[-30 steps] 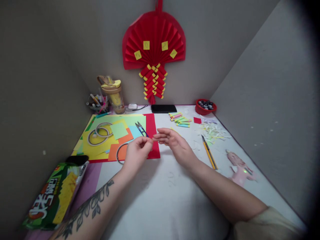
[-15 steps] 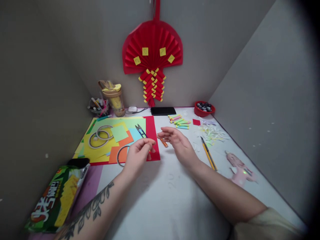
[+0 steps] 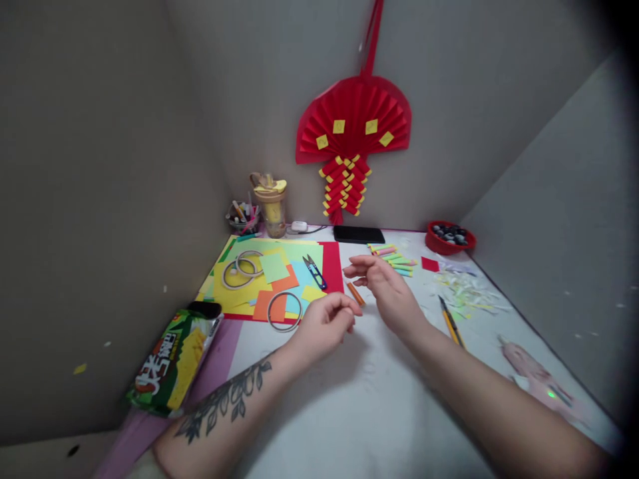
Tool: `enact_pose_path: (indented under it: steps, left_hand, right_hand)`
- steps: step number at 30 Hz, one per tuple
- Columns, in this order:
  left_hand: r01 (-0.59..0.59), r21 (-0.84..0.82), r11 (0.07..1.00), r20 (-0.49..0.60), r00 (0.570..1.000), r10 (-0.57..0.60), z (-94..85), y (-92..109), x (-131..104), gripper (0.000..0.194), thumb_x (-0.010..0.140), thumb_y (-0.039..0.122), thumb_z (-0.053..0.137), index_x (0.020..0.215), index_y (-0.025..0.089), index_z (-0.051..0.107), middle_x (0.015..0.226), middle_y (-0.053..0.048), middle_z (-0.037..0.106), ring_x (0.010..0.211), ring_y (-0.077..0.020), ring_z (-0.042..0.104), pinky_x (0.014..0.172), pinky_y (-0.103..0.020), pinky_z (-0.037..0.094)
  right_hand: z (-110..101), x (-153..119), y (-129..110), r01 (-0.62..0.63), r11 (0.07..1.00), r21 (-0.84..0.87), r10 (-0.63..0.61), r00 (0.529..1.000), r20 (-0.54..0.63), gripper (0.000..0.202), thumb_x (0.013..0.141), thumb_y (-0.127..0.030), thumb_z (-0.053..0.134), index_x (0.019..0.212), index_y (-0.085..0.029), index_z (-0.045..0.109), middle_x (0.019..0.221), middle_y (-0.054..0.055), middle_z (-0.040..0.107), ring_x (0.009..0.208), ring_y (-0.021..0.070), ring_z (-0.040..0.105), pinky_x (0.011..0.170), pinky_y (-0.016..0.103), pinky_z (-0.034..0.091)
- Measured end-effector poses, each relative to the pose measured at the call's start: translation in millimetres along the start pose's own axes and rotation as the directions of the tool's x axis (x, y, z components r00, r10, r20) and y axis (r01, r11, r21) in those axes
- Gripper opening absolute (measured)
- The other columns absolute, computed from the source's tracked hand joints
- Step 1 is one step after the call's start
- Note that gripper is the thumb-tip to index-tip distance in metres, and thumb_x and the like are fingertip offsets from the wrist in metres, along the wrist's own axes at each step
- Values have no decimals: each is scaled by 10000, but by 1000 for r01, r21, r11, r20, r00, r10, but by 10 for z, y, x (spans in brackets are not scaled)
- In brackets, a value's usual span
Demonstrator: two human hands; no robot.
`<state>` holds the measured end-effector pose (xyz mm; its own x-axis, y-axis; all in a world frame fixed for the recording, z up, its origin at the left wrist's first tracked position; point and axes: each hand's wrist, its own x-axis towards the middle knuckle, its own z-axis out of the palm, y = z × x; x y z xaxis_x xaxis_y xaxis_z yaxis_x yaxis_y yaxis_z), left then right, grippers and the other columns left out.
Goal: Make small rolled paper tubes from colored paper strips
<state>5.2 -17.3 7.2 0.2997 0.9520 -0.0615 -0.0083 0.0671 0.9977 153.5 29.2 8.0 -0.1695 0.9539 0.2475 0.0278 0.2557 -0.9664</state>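
"Orange roll (image 3: 356,293), then: where did we have it?"

"On the white table (image 3: 319,406), just right of the red sheet (image 3: 330,263), slanting in the gap between our hands. Its near end lay close to our left fingertips, and we couldn't tell whether they touched."

"What were our hands doing?"

"We had the left hand (image 3: 327,324) curled, thumb drawn up to the fingers. Nothing showed between them, so we couldn't say if it gripped some small scrap. The right hand (image 3: 392,293) was loose, fingers stretched and slightly bent, with nothing in it that we saw."

"How did we expect the roll to handle?"

"Very light, we judged, and likely to turn under a careless touch. If it was paper, as it looked, a hard squeeze could have dented it. We favoured a soft pinch across the middle."

"And the materials around it?"

"We had slim pastel rolls (image 3: 394,259) at the far right, flat, smooth paper on the left, and a tangle of thin, wispy shreds (image 3: 466,293) farther right. Rigid things too: a round tape ring (image 3: 284,330), dark, pointed snips (image 3: 314,271) and a slender yellow knife (image 3: 452,323). Beyond them we saw the red fan (image 3: 354,120), crisply pleated."
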Motion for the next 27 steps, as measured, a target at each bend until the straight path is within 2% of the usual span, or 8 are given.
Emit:
enact_pose_path:
  steps: [4,8,10,12,15,19,23,27]
  left_hand:
    - [37,42,998,20,999,-38,-2,10,-104,167,772,318,505,752,159,554,629,7,543,545,-94,495,477,-190,378]
    - [40,41,998,-102,994,-36,-78,-100,-245,256,828,288,385,610,175,456,529,36,450,482,-76,416,468,-190,325]
    - [50,134,990,-143,989,-31,-115,-185,-300,302,822,289,411,543,176,417,485,39,423,474,-76,392,486,-198,320]
    - [78,209,975,-148,988,-48,-141,-273,-337,309,781,299,488,505,175,421,466,30,446,468,-84,403,484,-210,319]
    - [-1,277,961,-160,986,47,-172,-385,-368,184,688,222,583,529,157,518,629,-29,592,598,-121,528,547,-221,371]
    - [-41,347,937,-181,977,110,-237,-455,-395,122,632,180,655,561,153,560,752,-51,634,655,-134,568,539,-215,376]
    - [-71,421,904,-148,978,146,-300,-423,-422,204,703,244,648,536,158,568,772,-60,648,720,-149,596,584,-227,406]
    - [-130,495,859,-63,981,185,-300,-397,-454,284,798,244,546,526,162,557,803,-58,659,749,-144,603,662,-250,423]
  right_hand:
    - [123,286,108,-55,996,-75,57,998,17,323,864,-465,470,1016,-197,566,921,58,663,904,182,610,760,307,458]
    - [416,582,366,-43,953,-300,90,985,144,213,836,-345,504,922,-180,607,878,41,666,818,172,603,719,290,453]
    - [604,704,502,37,882,-469,97,961,258,168,824,-273,508,871,-172,634,880,48,671,809,175,593,731,295,445]
    - [792,813,609,181,786,-591,60,929,364,165,808,-228,520,889,-164,650,954,72,670,904,196,575,803,310,428]
    - [1034,970,696,340,639,-690,47,878,476,282,765,-197,556,1036,-157,620,1081,100,635,1038,241,516,870,338,411]
    - [1222,1166,692,337,494,-801,185,860,475,464,655,-180,629,1111,-146,549,1116,138,585,1037,287,511,808,372,453]
    - [1284,1293,609,304,469,-829,330,811,484,613,562,-179,703,1137,-140,495,1129,156,555,1026,295,525,752,357,482]
    - [1318,1369,540,347,440,-828,358,778,516,650,517,-207,751,1110,-124,499,1191,183,508,1099,332,486,773,366,484]
